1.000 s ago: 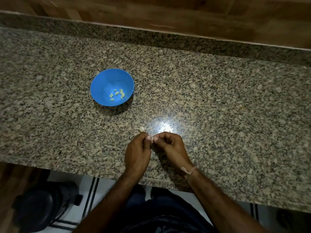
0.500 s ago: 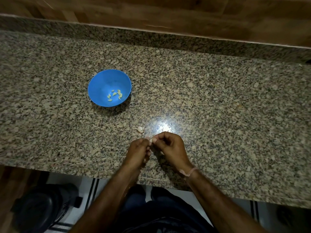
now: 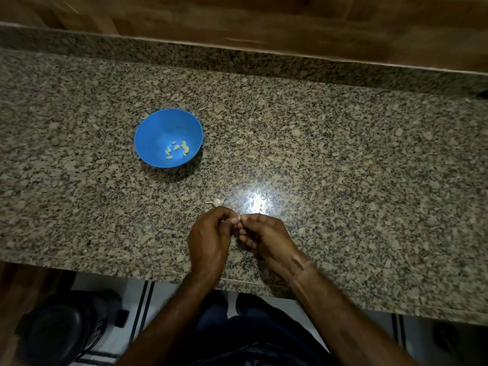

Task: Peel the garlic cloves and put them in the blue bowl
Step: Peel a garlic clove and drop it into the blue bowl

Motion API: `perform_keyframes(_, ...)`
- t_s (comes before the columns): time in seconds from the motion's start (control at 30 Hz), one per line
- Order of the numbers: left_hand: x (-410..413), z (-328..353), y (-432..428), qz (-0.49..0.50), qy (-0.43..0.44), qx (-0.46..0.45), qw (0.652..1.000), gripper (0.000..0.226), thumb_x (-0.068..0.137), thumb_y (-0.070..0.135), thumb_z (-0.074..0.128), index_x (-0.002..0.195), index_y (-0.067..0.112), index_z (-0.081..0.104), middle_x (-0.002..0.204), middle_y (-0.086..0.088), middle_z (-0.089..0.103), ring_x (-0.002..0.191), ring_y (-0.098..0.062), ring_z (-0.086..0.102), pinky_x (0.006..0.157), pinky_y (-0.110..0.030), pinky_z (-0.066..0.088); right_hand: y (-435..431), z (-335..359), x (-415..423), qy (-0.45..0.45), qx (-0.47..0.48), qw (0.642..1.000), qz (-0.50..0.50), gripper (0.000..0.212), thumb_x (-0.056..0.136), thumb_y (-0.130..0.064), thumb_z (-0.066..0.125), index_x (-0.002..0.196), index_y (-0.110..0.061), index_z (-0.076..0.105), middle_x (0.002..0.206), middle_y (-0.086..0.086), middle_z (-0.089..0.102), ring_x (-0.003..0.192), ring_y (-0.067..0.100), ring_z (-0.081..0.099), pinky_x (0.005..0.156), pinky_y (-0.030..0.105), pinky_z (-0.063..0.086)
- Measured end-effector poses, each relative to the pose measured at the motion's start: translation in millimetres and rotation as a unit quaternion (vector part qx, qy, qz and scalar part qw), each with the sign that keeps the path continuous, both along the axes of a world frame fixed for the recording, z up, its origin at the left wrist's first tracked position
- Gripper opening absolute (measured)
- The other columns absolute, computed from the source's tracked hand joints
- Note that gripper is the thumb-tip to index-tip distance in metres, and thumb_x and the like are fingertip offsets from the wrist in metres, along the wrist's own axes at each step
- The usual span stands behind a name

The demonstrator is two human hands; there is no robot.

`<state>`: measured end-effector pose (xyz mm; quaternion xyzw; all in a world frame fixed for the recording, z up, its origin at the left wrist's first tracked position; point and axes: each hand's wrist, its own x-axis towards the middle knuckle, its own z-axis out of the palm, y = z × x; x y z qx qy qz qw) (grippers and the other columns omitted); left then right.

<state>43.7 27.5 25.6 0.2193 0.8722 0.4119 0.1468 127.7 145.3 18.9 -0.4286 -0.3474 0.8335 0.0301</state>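
Note:
The blue bowl (image 3: 148, 143) stands on the granite counter (image 3: 343, 159) to the left, with several peeled garlic cloves (image 3: 178, 150) lying in its bottom. Near the front edge my left hand (image 3: 210, 240) and my right hand (image 3: 266, 237) meet fingertip to fingertip. Both pinch a small pale garlic clove (image 3: 239, 217), which the fingers mostly hide. A scrap of garlic or skin (image 3: 216, 202) lies on the counter just beyond my left hand.
A granite upstand and a wooden wall close the back of the counter. Below the front edge are a dark round object (image 3: 60, 326) on the floor at the left and my dark trousers (image 3: 253, 336).
The hands stay together at the same spot and their fingers shift slightly on the clove. The camera view has drifted a little; bowl and scrap have not moved.

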Motion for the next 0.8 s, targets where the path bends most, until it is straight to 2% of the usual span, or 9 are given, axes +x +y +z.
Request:
perform_keyframes(0.13,5,-1,3,0.022,-0.033,0.017,0.999,0.01,0.1,0.024,0.064,0.091,0.024,0.069,0.082,0.01,0.07,0.076,-0.01,0.066,0.068,-0.038,0.054,-7,-4,1,0.042,0.123,0.991,0.004,0.006,0.096,-0.005,0.073,0.101,-0.001,0.073,0.09,0.018,0.074,0.081,0.025,0.069,0.08,0.042,0.057)
perform_keyframes(0.27,7,-3,1,-0.016,-0.042,0.022,0.999,0.012,0.102,0.019,0.061,0.092,0.023,0.065,0.082,0.009,0.066,0.077,-0.011,0.062,0.064,-0.032,0.046,-6,-10,2,0.051,0.207,0.977,0.03,0.011,0.095,-0.013,0.076,0.103,-0.006,0.075,0.099,0.027,0.073,0.101,0.048,0.071,0.096,0.062,0.057)
perform_keyframes(0.4,4,-4,0,-0.044,-0.063,0.024,0.997,0.013,0.102,0.017,0.06,0.093,0.024,0.066,0.082,0.012,0.064,0.077,-0.007,0.06,0.064,-0.03,0.046,2,-14,3,0.027,0.25,0.966,0.06,0.007,0.093,-0.014,0.078,0.099,-0.009,0.076,0.097,0.024,0.074,0.097,0.045,0.072,0.092,0.066,0.057)
perform_keyframes(0.5,2,-4,-1,-0.053,-0.068,0.027,0.996,0.014,0.102,0.017,0.06,0.093,0.026,0.066,0.082,0.012,0.065,0.077,-0.008,0.061,0.065,-0.032,0.049,3,-12,3,0.027,0.243,0.967,0.069,0.008,0.094,-0.014,0.077,0.098,-0.007,0.076,0.096,0.028,0.073,0.092,0.046,0.072,0.089,0.069,0.057)
perform_keyframes(0.57,0,-6,-2,-0.062,-0.078,0.038,0.994,0.013,0.101,0.02,0.059,0.091,0.026,0.065,0.082,0.011,0.065,0.078,-0.012,0.062,0.065,-0.036,0.051,6,-8,2,0.03,0.225,0.97,0.085,0.009,0.096,-0.013,0.075,0.098,-0.005,0.075,0.096,0.03,0.072,0.087,0.042,0.07,0.089,0.065,0.057)
perform_keyframes(0.67,1,-6,-2,-0.071,-0.099,0.048,0.991,0.014,0.098,0.03,0.056,0.087,0.025,0.063,0.077,0.006,0.062,0.072,-0.018,0.059,0.062,-0.041,0.047,12,-3,1,0.032,0.192,0.974,0.115,0.01,0.099,-0.008,0.069,0.1,0.001,0.074,0.092,0.023,0.073,0.085,0.03,0.067,0.08,0.045,0.057)
perform_keyframes(0.73,4,-7,-1,-0.054,-0.1,0.02,0.993,0.02,0.102,0.032,0.058,0.082,0.026,0.061,0.07,0.005,0.061,0.065,-0.016,0.056,0.055,-0.037,0.041,12,-1,-1,0.033,0.156,0.98,0.118,0.01,0.101,-0.008,0.067,0.1,0.0,0.073,0.093,0.02,0.072,0.086,0.029,0.066,0.078,0.037,0.057)
perform_keyframes(0.8,4,-8,0,-0.019,-0.085,-0.015,0.996,0.029,0.105,0.034,0.056,0.077,0.027,0.059,0.064,0.007,0.058,0.056,-0.009,0.051,0.051,-0.031,0.033,9,-1,-2,0.027,0.131,0.986,0.101,0.01,0.101,-0.008,0.066,0.097,-0.002,0.073,0.09,0.017,0.072,0.084,0.027,0.065,0.077,0.035,0.058)
